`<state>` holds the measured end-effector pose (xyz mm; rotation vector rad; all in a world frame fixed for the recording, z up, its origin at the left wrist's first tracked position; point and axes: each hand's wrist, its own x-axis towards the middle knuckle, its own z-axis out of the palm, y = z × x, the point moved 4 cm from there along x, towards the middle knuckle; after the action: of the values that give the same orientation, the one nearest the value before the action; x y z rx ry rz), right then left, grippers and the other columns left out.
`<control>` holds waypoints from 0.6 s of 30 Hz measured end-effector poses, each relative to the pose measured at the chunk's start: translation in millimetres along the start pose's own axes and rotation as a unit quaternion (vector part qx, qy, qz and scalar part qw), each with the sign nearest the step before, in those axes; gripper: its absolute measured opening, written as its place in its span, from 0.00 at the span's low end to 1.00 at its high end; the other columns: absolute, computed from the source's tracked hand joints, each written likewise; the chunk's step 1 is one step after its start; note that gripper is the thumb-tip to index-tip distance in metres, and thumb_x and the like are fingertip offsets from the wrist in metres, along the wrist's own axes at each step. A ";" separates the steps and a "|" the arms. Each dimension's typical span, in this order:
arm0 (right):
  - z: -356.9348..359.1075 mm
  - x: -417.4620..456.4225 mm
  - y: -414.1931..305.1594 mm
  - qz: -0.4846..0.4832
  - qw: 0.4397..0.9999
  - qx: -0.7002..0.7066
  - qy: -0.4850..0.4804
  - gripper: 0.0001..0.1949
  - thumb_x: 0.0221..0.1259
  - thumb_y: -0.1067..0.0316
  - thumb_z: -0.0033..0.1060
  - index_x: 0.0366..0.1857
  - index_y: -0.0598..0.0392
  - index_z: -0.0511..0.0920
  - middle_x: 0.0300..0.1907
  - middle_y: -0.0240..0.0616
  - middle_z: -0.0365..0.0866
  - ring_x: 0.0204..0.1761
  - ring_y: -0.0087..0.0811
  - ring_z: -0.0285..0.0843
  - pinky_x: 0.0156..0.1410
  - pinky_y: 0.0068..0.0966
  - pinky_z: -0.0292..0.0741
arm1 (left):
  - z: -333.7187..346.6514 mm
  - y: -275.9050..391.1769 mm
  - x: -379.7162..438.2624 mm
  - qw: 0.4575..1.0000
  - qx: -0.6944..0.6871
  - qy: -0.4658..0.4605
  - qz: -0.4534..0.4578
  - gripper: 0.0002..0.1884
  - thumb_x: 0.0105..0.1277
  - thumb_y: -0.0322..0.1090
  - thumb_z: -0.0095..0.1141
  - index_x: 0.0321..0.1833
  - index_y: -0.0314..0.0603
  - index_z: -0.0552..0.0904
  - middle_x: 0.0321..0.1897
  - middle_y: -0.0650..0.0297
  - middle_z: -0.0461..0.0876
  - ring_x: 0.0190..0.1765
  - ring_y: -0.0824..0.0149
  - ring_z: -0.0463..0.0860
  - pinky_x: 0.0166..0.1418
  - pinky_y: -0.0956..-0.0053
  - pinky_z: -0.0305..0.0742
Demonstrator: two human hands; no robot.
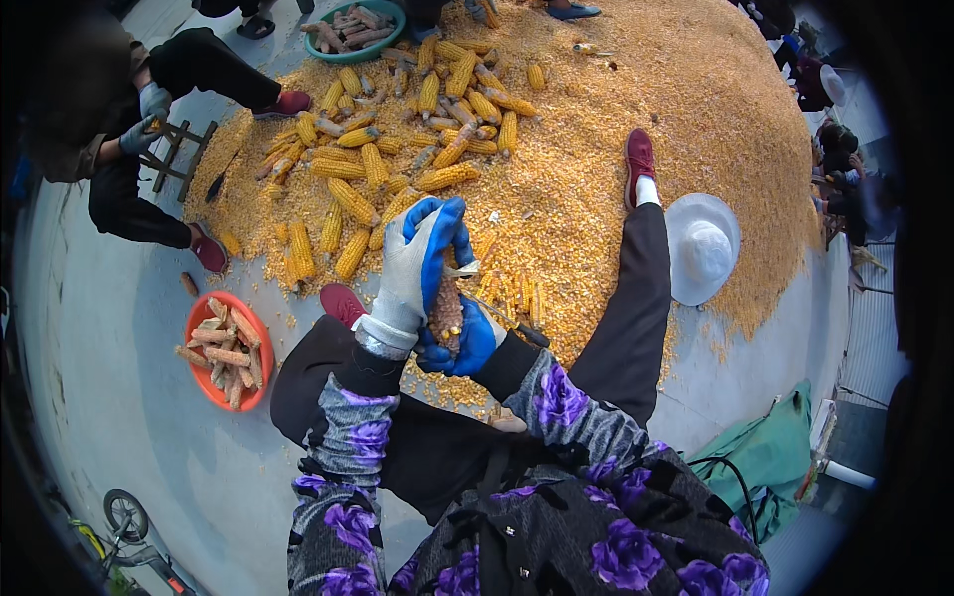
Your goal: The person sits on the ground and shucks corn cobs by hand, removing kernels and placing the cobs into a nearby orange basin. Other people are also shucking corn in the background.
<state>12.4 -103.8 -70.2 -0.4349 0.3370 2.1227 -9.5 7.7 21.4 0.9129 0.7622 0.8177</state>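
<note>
Between my hands is a corn cob (448, 304), mostly bare, with a few yellow kernels left near its lower end and a scrap of dry husk by its upper end. My left hand (417, 257), in a white glove with blue coating, wraps its upper part. Lower down, my right hand (474, 344), gloved alike, grips the other end. A thin metal tool with a black handle (532, 334) shows beside my right hand; whether it is held or lying there I cannot tell. Loose kernels (577, 246) spread beneath, with several unshelled ears (354, 201) heaped beyond my left hand.
An orange basin (266, 365) of stripped cobs stands at left, a green basin (399, 30) of cobs at the top. A seated person (112, 119) works at left. A white hat (704, 246) lies by my leg, green cloth (775, 447) at lower right, a small bike (128, 518) at lower left.
</note>
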 end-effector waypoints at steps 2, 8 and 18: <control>-3.5 1.2 -14.9 -0.045 0.996 -0.062 0.053 0.28 0.71 0.33 0.33 0.46 0.49 0.75 0.34 0.38 0.79 0.25 0.36 0.74 0.25 0.32 0.68 | -17.8 -15.9 7.9 0.994 -0.033 0.094 -0.038 0.14 0.70 0.42 0.57 0.31 0.40 0.76 0.23 0.64 0.75 0.24 0.69 0.77 0.28 0.71 0.77; 29.2 -29.4 -38.6 -0.382 0.596 -0.683 0.180 0.26 0.68 0.45 0.54 0.56 0.58 0.72 0.41 0.45 0.79 0.36 0.28 0.82 0.30 0.23 0.75 | -58.2 -40.4 17.7 0.969 -0.088 0.226 -0.035 0.15 0.68 0.47 0.59 0.36 0.42 0.75 0.25 0.64 0.75 0.26 0.66 0.78 0.30 0.67 0.81; 24.7 -19.4 -26.1 -0.125 0.970 -0.208 0.006 0.31 0.72 0.35 0.35 0.54 0.55 0.73 0.32 0.38 0.79 0.28 0.27 0.77 0.37 0.28 0.77 | -33.5 -19.4 11.2 0.973 -0.218 0.036 -0.071 0.12 0.70 0.46 0.56 0.38 0.47 0.74 0.21 0.68 0.69 0.24 0.69 0.75 0.34 0.67 0.80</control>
<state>39.8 -94.1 -41.5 -0.6939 -0.1587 1.9381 -27.0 22.3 -11.8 0.4328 0.6665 0.8511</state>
